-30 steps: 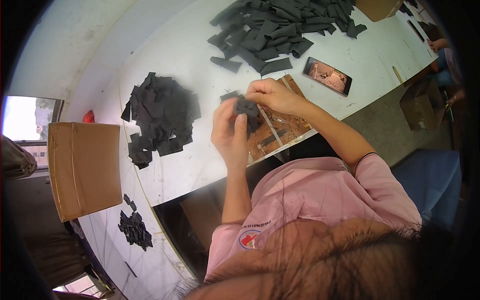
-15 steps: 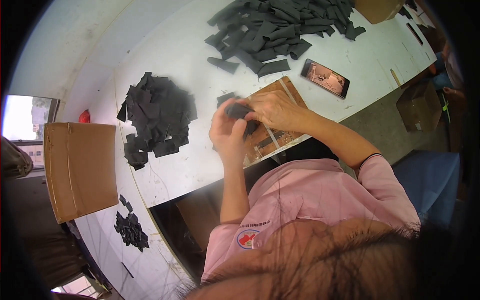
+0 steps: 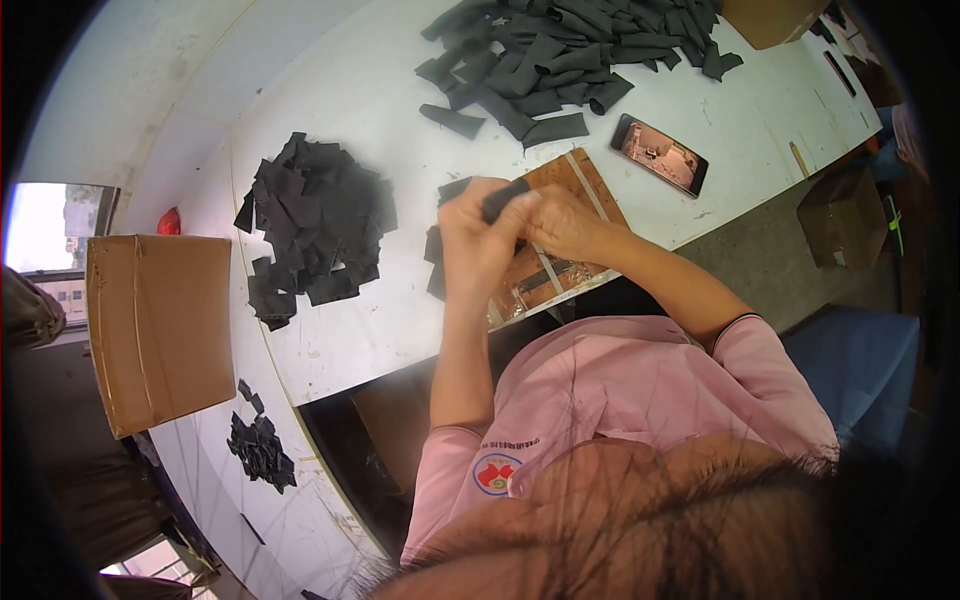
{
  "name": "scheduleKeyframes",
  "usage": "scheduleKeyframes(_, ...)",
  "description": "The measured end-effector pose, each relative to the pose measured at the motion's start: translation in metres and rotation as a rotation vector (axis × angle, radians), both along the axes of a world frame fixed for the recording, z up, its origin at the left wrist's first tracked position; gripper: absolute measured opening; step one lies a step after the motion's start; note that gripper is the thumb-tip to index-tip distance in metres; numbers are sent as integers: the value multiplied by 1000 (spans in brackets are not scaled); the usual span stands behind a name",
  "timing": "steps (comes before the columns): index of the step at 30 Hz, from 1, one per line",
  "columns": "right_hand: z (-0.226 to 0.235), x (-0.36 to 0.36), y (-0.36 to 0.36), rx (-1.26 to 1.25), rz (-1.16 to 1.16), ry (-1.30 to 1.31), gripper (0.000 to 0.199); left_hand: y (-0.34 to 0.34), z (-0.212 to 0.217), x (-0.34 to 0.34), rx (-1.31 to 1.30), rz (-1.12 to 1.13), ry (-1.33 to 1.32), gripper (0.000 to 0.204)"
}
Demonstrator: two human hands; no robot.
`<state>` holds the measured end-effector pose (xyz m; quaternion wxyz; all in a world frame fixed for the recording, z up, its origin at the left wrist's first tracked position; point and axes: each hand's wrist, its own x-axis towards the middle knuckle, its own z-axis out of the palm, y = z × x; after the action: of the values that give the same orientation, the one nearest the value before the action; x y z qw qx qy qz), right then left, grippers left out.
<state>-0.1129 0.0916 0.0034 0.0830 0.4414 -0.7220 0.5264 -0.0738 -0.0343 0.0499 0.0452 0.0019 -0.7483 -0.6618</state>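
Between my two hands is a small dark grey fabric piece (image 3: 504, 200), held above a wooden board (image 3: 585, 185) on the white table. My left hand (image 3: 474, 225) is closed round its left side. From the right, my right hand (image 3: 563, 222) pinches it, fingertips close to my left thumb. My fingers hide part of the piece. More dark fabric pieces (image 3: 435, 262) lie on the table beside my left wrist. To the left is a heap of flat black fabric pieces (image 3: 315, 215). Beyond the board spreads a pile of longer, rolled-looking dark strips (image 3: 545, 70).
A phone (image 3: 660, 155) with a lit screen lies right of the board. At the left stands a cardboard box (image 3: 165, 330), with a small black heap (image 3: 262, 452) near it. Another box (image 3: 775, 20) sits at the far right corner, and one (image 3: 845, 220) is on the floor.
The fabric piece has turned and shifted slightly right and up in my hands. My left hand has moved a little the same way, and its fingers have closed further round the piece.
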Motion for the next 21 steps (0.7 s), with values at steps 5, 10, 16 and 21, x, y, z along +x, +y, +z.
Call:
scheduleKeyframes(5,-9,-5,1,155,-5,-184,24,4,-14,0,79,31,137,12)
scheduleKeyframes(10,13,-4,3,188,30,-147,23,9,-13,10,218,204,285,16)
scheduleKeyframes(16,-12,0,-1,125,-44,-141,24,-6,-21,5,-16,-11,221,18)
scheduleKeyframes(21,-23,-4,-5,171,-62,-95,29,6,-18,10,54,168,254,16)
